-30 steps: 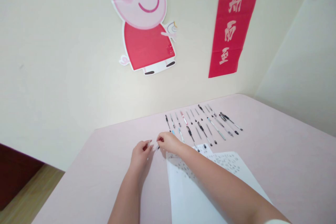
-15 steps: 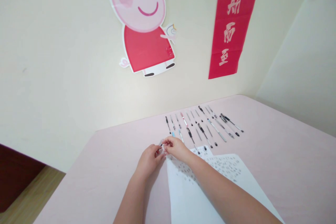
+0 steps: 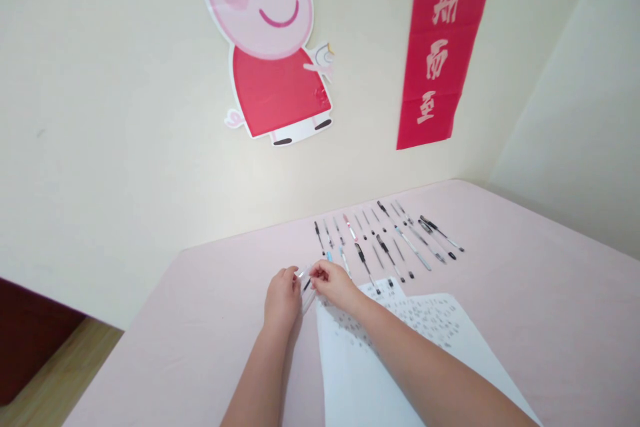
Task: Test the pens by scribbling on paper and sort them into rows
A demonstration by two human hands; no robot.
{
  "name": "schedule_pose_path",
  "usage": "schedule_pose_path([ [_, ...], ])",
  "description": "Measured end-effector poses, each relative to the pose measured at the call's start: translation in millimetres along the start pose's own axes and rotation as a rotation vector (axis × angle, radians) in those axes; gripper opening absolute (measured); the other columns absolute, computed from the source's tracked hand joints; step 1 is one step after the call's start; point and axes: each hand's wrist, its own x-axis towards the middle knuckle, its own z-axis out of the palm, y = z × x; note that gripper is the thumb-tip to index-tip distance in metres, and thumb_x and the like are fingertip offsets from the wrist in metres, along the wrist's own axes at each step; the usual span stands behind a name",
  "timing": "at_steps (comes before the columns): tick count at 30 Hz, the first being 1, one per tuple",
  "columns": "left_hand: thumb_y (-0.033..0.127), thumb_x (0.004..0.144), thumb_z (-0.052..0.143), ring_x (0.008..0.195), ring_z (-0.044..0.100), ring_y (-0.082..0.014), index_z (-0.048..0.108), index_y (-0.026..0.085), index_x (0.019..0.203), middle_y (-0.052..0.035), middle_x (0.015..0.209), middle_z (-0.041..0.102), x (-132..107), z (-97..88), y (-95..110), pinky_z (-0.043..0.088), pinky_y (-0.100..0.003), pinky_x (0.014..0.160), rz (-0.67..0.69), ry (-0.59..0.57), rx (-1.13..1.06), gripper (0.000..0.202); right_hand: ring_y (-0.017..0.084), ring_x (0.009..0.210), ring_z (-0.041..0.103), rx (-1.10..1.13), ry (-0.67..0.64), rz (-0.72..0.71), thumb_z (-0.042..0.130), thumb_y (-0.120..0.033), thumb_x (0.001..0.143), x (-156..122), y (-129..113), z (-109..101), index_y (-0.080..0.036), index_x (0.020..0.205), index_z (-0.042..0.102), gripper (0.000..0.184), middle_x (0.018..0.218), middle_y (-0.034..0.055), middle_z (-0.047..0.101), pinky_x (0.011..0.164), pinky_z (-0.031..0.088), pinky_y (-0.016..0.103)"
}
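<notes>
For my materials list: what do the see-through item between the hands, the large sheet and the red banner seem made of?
See-through item: probably plastic, glossy, with pale glints. Large sheet: likely paper, matte white, flat with dark marks. Red banner: paper or cloth, I cannot tell; a crease crosses its surface.

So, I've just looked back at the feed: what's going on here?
A person is holding a clear plastic piece in the left hand, low over the pink table. The right hand has its fingers bunched at the piece's right side; whether they grip it is hard to tell. Something dark shows by the plastic. Beyond the hands, pens and slim sticks lie in rough rows, and the right forearm crosses over a marked white sheet.
</notes>
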Motion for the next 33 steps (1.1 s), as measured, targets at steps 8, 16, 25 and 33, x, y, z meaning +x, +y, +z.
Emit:
schedule_pose_path([
  [8, 0.031, 0.074, 0.060, 0.072, 0.060, -0.0107, 0.057, 0.021, 0.103, 0.0005, 0.081, 0.061, 0, 2.0, 11, 0.049, -0.029, 0.076, -0.331, 0.002, -1.174, 0.032, 0.012, 0.058, 0.053, 0.037, 0.146, -0.054, 0.055, -0.023, 0.072, -7, -18, -2, -0.019, 0.073, 0.054, 0.004, 0.069, -0.0014, 0.056, 0.047, 0.044, 0.021],
  [16, 0.016, 0.073, 0.065, 0.073, 0.063, -0.0065, 0.058, 0.019, 0.081, 0.0024, 0.078, 0.063, -6, -0.4, 26, 0.052, -0.018, 0.076, -0.449, -0.081, -1.583, 0.011, 0.012, 0.062, 0.054, -0.002, 0.188, -0.197, 0.056, -0.023, 0.075, -13, -31, -1, -0.018, 0.073, 0.055, 0.005, 0.068, -0.0011, 0.056, 0.056, 0.043, 0.023],
  [25, 0.004, 0.075, 0.060, 0.070, 0.065, -0.0080, 0.062, 0.014, 0.077, -0.0013, 0.076, 0.068, -6, 3.4, 24, 0.054, -0.017, 0.070, -0.555, -0.057, -1.801, 0.010, 0.014, 0.072, 0.058, -0.110, 0.183, -0.313, 0.055, -0.017, 0.077, -14, -24, -1, -0.017, 0.079, 0.063, 0.008, 0.078, 0.0029, 0.061, 0.060, 0.046, 0.023],
  [33, 0.003, 0.074, 0.061, 0.069, 0.065, -0.0103, 0.064, 0.010, 0.078, -0.0051, 0.077, 0.069, -7, 5.9, 24, 0.055, -0.019, 0.067, -0.576, -0.047, -1.870, 0.009, 0.013, 0.071, 0.058, -0.069, 0.212, -0.336, 0.058, -0.014, 0.076, -14, -20, 2, -0.019, 0.088, 0.062, 0.014, 0.080, 0.0016, 0.062, 0.060, 0.047, 0.023],
])
